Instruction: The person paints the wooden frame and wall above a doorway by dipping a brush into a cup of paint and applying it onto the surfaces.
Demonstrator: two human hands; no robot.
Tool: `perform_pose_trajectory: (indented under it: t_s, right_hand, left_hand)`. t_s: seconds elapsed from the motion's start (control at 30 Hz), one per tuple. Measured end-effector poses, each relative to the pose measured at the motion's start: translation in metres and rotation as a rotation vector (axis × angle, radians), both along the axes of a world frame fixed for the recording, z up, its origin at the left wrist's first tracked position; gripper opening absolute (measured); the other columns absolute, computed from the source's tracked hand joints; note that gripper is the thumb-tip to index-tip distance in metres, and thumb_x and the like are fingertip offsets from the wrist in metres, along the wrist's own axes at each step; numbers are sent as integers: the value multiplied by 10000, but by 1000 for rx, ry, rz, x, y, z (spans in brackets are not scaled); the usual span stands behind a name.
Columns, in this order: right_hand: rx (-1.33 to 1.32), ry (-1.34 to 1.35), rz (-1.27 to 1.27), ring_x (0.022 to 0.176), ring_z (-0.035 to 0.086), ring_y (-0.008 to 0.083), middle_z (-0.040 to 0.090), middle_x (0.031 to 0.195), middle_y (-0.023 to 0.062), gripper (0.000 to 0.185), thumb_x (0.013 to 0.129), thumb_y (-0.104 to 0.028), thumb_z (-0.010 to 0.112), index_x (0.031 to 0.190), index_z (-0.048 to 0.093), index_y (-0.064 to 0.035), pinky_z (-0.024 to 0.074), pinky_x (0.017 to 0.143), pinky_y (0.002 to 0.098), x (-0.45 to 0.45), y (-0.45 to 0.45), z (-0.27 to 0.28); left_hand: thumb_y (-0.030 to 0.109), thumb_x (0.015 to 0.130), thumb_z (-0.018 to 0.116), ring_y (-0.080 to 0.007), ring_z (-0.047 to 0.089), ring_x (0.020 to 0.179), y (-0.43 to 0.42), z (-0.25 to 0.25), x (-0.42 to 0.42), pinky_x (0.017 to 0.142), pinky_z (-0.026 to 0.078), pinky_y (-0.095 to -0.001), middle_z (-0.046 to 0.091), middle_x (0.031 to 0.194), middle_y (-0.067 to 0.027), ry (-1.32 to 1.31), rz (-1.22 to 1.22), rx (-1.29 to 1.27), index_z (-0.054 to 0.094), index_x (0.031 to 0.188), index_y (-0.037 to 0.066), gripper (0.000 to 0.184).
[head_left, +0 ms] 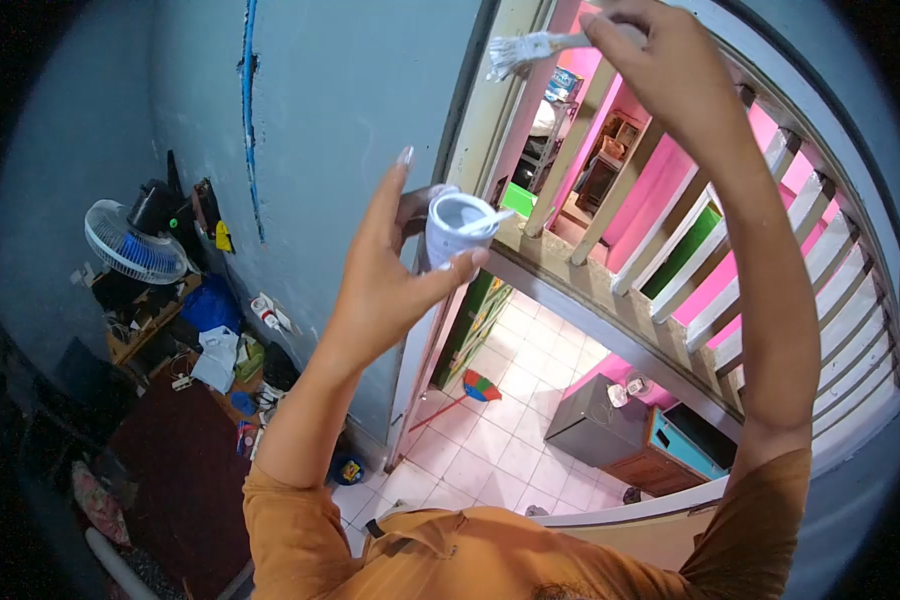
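My left hand (395,275) is wrapped around a small white paint pot (448,243), held up in front of the grey-blue wall. Its mouth is open, and a white stick (487,222) leans across the rim. Higher up, my right hand (655,45) grips a paintbrush (560,42) by its handle, bristles pointing left. White paint coats the bristles. They overlap the upright of the wooden frame (480,110); I cannot tell whether they touch it. Pale smudges show on my left fingers.
Slats (670,245), some white and some beige, fill the opening above a doorway. Through it appear a broom (482,386), white floor tiles (490,440) and a grey cabinet (600,425). At left are a fan (135,240), scattered items and a dark red floor covering (175,480).
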State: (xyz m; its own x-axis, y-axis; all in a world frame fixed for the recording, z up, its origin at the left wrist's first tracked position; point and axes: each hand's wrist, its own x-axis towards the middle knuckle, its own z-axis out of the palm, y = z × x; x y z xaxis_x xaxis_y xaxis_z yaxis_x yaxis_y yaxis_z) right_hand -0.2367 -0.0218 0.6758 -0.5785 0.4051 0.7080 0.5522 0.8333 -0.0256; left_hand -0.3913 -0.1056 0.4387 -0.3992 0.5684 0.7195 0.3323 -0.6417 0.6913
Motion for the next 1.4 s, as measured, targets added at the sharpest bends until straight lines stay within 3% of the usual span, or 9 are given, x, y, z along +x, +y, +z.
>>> perform_pose_trajectory:
  t_s: [0.1,0.2,0.3,0.5,0.57,0.73,0.87,0.93,1.4]
  right_hand:
    - [-96,-10,-95,417,392,82,552,579,53,272,1009,-172,550,859,669,21,376,394,214,-12,-40,4]
    - [366,129,-95,438,408,74,570,608,69,277,1006,-157,550,827,647,30,377,401,202,-16,-34,-6]
    - [360,-63,255,660,608,212,663,753,119,322,945,-274,633,1034,699,28,486,690,348,-6,17,-5]
    - [401,-56,132,714,629,333,639,813,187,246,940,-224,641,1019,698,1,500,708,408,-22,-4,-3]
    - [59,-55,-90,488,462,68,592,662,89,257,1006,-136,537,830,644,16,393,419,187,-26,-43,20]
    - [674,51,-7,573,523,152,592,688,95,278,1001,-163,571,830,652,41,470,547,280,-19,-57,1]
    - [850,91,-92,709,559,186,562,780,107,214,980,-158,609,965,697,36,505,608,295,-24,-35,-20]
    - [986,17,62,721,616,334,588,843,157,182,927,-171,674,1021,704,-18,496,689,432,-21,-1,-26]
    - [1050,-51,131,789,621,309,573,916,140,172,905,-114,702,1047,684,-21,515,714,422,-27,14,-24]
  left_hand:
    - [134,749,879,-283,562,1247,-13,-12,5,1099,394,-404,575,1326,-239,-28,-16,-18,198,1565,-17,1074]
    - [129,741,884,-285,551,1264,-23,-29,8,1108,386,-403,574,1329,-239,-53,-7,-35,199,1567,-10,1082]
    - [118,733,886,-285,551,1268,-38,-41,11,1116,379,-402,575,1333,-233,-75,3,-98,198,1571,-3,1091]
    - [81,727,880,-279,557,1263,-53,-68,15,1115,386,-403,583,1328,-213,-94,12,-147,197,1571,-7,1090]
    - [76,728,878,-278,557,1262,-58,-73,17,1115,387,-402,584,1326,-211,-94,9,-166,196,1571,-10,1088]
    - [59,722,875,-269,554,1261,-65,-84,20,1111,390,-399,577,1328,-206,-132,-19,-206,198,1567,-22,1087]
    - [53,721,875,-270,558,1256,-68,-93,23,1105,394,-395,579,1328,-206,-158,-45,-203,202,1566,-23,1083]
    - [53,726,873,-271,561,1252,-69,-95,23,1101,397,-391,581,1330,-205,-163,-50,-208,205,1565,-25,1075]
    - [45,727,868,-266,558,1253,-76,-106,23,1103,394,-390,575,1332,-206,-224,-53,-217,212,1562,-26,1065]
